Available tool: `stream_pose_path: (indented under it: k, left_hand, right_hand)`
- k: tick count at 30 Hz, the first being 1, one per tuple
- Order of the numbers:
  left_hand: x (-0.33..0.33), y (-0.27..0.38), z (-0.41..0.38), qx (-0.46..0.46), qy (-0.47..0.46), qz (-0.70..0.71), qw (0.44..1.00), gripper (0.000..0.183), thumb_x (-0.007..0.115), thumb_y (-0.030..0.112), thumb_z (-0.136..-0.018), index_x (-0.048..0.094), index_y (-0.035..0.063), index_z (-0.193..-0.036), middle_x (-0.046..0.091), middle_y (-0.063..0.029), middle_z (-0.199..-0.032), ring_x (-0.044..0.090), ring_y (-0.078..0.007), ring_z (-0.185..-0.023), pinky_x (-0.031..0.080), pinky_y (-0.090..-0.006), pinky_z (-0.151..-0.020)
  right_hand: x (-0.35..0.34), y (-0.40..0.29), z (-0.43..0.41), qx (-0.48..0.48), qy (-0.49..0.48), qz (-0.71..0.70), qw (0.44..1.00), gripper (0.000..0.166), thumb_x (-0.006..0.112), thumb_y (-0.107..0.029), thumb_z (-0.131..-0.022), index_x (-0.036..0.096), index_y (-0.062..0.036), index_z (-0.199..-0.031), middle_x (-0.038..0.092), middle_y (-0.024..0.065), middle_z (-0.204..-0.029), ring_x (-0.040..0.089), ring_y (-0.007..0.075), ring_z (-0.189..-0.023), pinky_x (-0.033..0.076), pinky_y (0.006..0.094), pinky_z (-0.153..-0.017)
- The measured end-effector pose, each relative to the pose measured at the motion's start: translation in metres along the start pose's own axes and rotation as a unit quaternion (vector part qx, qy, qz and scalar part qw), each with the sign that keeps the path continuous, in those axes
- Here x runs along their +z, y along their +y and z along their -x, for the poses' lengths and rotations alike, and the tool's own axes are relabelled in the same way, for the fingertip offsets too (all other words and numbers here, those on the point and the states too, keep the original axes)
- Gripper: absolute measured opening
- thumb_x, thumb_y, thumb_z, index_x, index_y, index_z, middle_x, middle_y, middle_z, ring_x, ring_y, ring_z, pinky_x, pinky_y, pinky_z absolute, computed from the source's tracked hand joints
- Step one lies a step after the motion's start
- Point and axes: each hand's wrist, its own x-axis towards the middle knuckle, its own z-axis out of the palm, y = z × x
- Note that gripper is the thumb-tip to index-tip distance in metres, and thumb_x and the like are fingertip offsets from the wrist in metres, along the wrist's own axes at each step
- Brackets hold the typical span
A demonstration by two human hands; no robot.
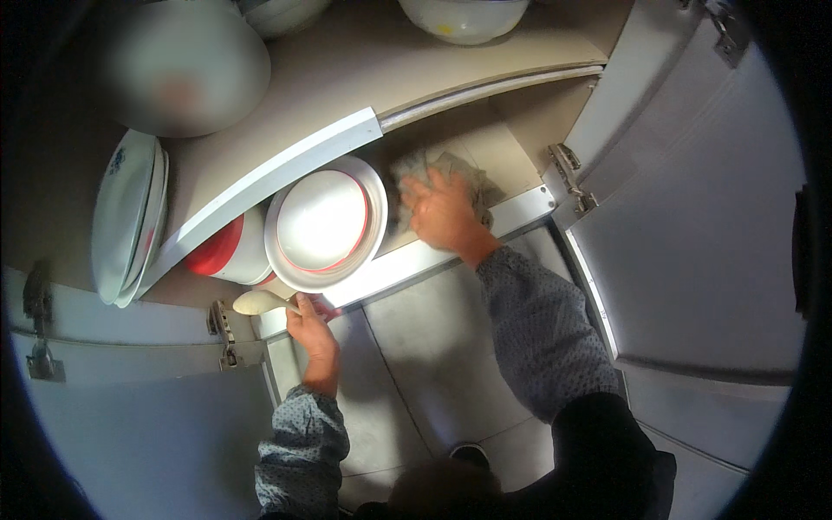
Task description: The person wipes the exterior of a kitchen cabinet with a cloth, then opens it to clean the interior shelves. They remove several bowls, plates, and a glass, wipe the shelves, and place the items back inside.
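My right hand [443, 211] presses on a crumpled grey cloth [480, 188] on the cabinet's lower shelf [484, 133], its fingers spread over the fabric. Near the shelf's front edge, my left hand [313, 333] grips a pale spoon [259, 302] with its bowl pointing left. Something red and translucent [330, 312] shows beside those fingers; its kind is unclear. Just beyond the left hand stands a stack of white bowls [322, 221], the top one red-rimmed. A red and white container [237, 250] is left of the stack, partly hidden by the upper shelf.
Several plates [127, 221] stand tilted at the upper shelf's left, near a large blurred pale object [188, 71]. A white bowl [465, 19] sits farther back. Open cabinet doors flank me, left [162, 429] and right [695, 227], with metal hinges [572, 179]. Below is tiled floor [416, 364].
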Motion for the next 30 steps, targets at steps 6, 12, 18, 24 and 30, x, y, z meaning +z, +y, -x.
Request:
stream_pose_path:
  k: [6,12,18,24,30]
  left_hand:
    - [-0.007,0.012,0.014,-0.032,-0.002,0.046,0.998,0.023,0.048,0.027,-0.095,0.052,0.0063,-0.105,0.042,0.0019,-0.063,0.039,-0.0087,-0.049,0.043,-0.0293,-0.046]
    - [-0.004,0.043,0.027,-0.063,0.014,0.044,0.997,0.026,0.048,0.030,-0.095,0.054,0.0048,-0.101,0.036,0.0045,-0.059,0.033,-0.0069,-0.046,0.035,-0.0261,-0.043]
    - [0.006,0.037,0.024,-0.097,0.024,0.062,0.993,0.031,0.045,0.031,-0.096,0.053,0.0021,-0.106,0.052,-0.0039,-0.065,0.037,-0.0101,-0.040,0.037,-0.0279,-0.038]
    - [0.015,0.043,0.026,-0.119,0.032,0.086,0.989,0.032,0.046,0.027,-0.095,0.050,-0.0006,-0.111,0.065,-0.0133,-0.088,0.035,-0.0102,-0.036,0.037,-0.0274,-0.037]
    - [0.035,0.042,0.028,-0.156,0.022,0.114,0.981,0.036,0.044,0.029,-0.096,0.046,-0.0013,-0.115,0.064,-0.0155,-0.095,0.038,-0.0110,-0.036,0.039,-0.0282,-0.037]
  right_hand:
    - [0.002,-0.010,0.041,-0.144,0.080,-0.069,0.984,0.027,0.058,-0.020,-0.074,0.068,-0.0158,-0.098,0.056,0.0009,-0.121,0.045,0.0294,-0.114,0.034,0.0520,-0.087]
    - [0.000,0.018,0.066,0.056,0.102,0.084,0.990,0.027,0.061,-0.026,-0.074,0.067,-0.0165,-0.098,0.056,-0.0016,-0.121,0.048,0.0306,-0.107,0.039,0.0476,-0.084]
    - [-0.015,0.072,0.070,0.282,0.067,0.115,0.950,0.021,0.059,-0.024,-0.077,0.068,-0.0124,-0.091,0.058,0.0030,-0.109,0.051,0.0327,-0.098,0.041,0.0513,-0.076]
    - [-0.014,0.041,0.081,0.196,0.032,0.098,0.975,0.025,0.062,-0.027,-0.074,0.067,-0.0101,-0.092,0.058,0.0043,-0.106,0.052,0.0340,-0.100,0.044,0.0467,-0.076]
    - [-0.006,-0.011,0.090,0.061,0.008,0.030,0.998,0.024,0.060,-0.024,-0.076,0.068,-0.0085,-0.093,0.061,0.0076,-0.108,0.053,0.0330,-0.101,0.044,0.0458,-0.085]
